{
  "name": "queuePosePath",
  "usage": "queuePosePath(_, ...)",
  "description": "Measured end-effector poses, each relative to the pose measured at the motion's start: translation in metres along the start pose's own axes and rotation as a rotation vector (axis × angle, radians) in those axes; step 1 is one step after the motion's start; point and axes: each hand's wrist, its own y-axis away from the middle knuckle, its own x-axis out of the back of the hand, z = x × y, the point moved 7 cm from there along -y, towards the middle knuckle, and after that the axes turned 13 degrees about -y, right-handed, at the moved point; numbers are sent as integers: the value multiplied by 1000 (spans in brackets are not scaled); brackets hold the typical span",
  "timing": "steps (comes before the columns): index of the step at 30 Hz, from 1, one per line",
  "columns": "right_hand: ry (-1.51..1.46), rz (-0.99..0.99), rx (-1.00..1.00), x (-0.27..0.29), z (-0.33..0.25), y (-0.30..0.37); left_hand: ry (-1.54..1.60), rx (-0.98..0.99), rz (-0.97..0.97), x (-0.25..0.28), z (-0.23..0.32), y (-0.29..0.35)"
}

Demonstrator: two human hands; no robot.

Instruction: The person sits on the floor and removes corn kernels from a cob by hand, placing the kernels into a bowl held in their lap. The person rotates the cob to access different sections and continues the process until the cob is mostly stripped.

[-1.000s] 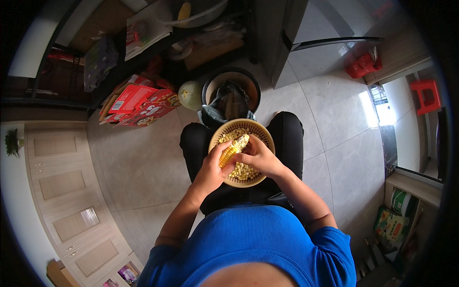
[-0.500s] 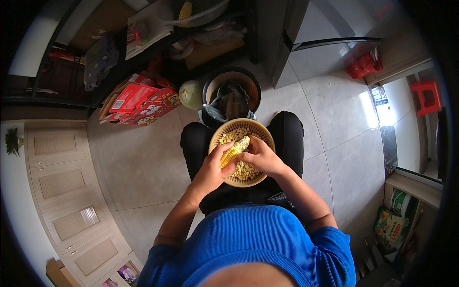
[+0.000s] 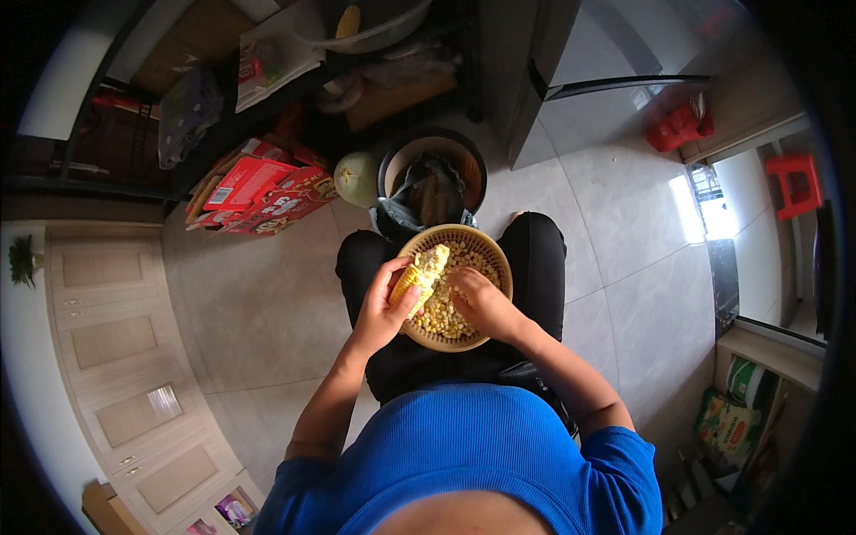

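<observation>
A round tan plastic basket [image 3: 507, 281] rests on my lap between my thighs, with loose yellow corn kernels [image 3: 446, 321] spread inside. My left hand [image 3: 379, 314] is closed around a corn cob [image 3: 412, 283], tilted over the basket's left side. The cob's upper end is pale and stripped, while yellow kernels still cover its lower part. Over the right half of the basket, apart from the cob, is my right hand [image 3: 489, 305]. Its fingers are curled down toward the kernels, and whatever they may hold is hidden beneath them.
Just beyond the basket stands a bin [image 3: 481, 159] with a dark bag. A pale green melon [image 3: 356, 178] and a red cardboard box [image 3: 259, 189] are left of it. A shelf bears a bowl [image 3: 397, 34] with another cob [image 3: 348, 22]. A red stool [image 3: 794, 185] stands far right.
My right hand has come off the cob and moved right and down over the kernels. The left hand has shifted left with the cob, which now shows more of its stripped end.
</observation>
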Motion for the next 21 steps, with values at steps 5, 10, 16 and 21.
queuePosePath(5, -178, 188, -280, 33, -17, -14, -327, -164, 31, -1, 21, 3)
queuePosePath(10, 13, 93, 92, 48, -83, -44, -540, -214, 48, -3, 39, 4)
queuePosePath(16, -35, 101, 35, 43, -72, -41, -439, -193, 42, 4, 23, 7)
queuePosePath(21, 75, -102, -154, 21, -18, -5, -75, 29, 48, 20, -11, 10)
